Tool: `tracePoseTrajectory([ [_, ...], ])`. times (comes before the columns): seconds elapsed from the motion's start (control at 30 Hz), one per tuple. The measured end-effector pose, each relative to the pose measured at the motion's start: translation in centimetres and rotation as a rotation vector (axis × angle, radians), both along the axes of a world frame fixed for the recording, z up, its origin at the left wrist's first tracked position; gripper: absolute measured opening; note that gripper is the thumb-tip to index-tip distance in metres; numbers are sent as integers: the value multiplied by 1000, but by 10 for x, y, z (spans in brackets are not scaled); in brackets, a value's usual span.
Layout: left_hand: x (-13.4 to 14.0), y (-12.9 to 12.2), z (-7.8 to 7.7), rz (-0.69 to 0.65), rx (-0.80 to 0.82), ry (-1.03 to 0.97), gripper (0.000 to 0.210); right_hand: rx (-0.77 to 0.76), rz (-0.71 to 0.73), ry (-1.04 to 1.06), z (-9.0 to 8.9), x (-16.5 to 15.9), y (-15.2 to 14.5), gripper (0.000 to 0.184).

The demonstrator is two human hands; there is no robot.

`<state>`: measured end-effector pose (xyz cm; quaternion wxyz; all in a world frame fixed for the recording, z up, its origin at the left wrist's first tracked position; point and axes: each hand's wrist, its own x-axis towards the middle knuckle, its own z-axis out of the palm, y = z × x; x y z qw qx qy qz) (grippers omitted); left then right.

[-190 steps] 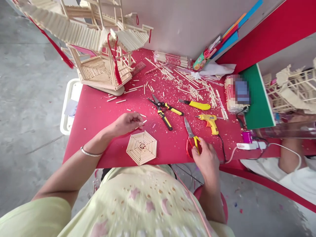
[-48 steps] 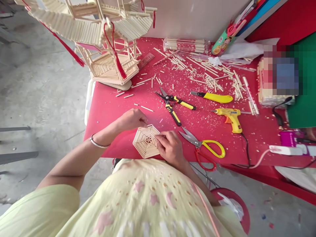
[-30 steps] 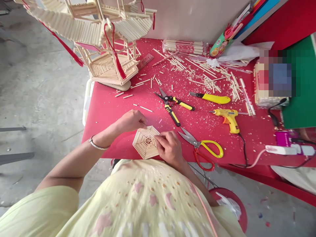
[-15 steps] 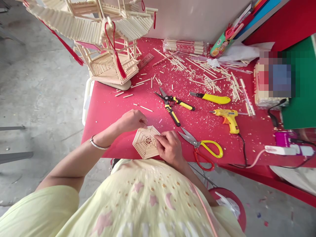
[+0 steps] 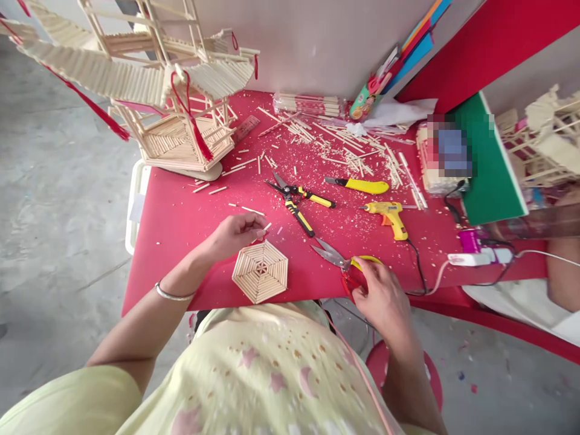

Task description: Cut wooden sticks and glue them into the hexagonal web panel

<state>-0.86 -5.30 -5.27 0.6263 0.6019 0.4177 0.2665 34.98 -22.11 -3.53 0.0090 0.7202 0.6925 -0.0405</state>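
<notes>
Pinched between the thumb and fingers of my left hand (image 5: 236, 234) is a short wooden stick (image 5: 267, 229). Just below it, a hexagonal panel of concentric wooden sticks (image 5: 272, 280) lies flat near the table's front edge, touched by neither hand. My right hand (image 5: 383, 296) has its fingers and thumb closed about the handles of the scissors (image 5: 333, 254), one yellow and one red. The scissor blades are parted and point to the upper left. Pruning shears (image 5: 296, 208) with black and yellow handles lie open beyond the panel.
A pavilion model of sticks (image 5: 181, 145) with red tassels stands at the back left. A yellow utility knife (image 5: 365, 185) and a yellow glue gun (image 5: 389, 216) with a cord lie to the right. Loose sticks (image 5: 353, 154) and chips cover the back. Another person's arm (image 5: 562, 272) shows at far right.
My right hand has left the hexagonal panel and moved right onto the scissors' handles. My left hand has lifted slightly off the panel, a short stick now showing in it. The view has turned right.
</notes>
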Motion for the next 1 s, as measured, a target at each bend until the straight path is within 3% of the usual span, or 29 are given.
tracePoseTrajectory([
  [0.17, 5, -5, -2, 61, -92, -191, 25, -102, 57, -31, -2, 5, -1, 90],
  [0.27, 5, -7, -2, 48, -149, -275, 26, -106, 73, -42, -4, 2, 2, 93],
  [0.43, 4, -10, 1, 21, -229, -397, 26, -145, -13, 14, -4, 10, -1, 76],
  [0.57, 4, -9, 3, 40, -214, -455, 24, -186, -114, 299, 11, 11, -3, 48],
  [0.63, 5, -9, 2, 56, -186, -465, 23, -156, -106, 490, 18, -2, 2, 51],
  [0.73, 8, -10, 4, 109, -133, -476, 23, -36, 72, 680, 23, -39, 23, 61],
  [0.87, 11, -12, 8, 189, -42, -476, 20, 103, 260, 649, 21, -96, 63, 61],
  [1.0, 7, -12, 6, 217, 67, -422, 20, 112, 359, 569, 24, -128, 90, 59],
])
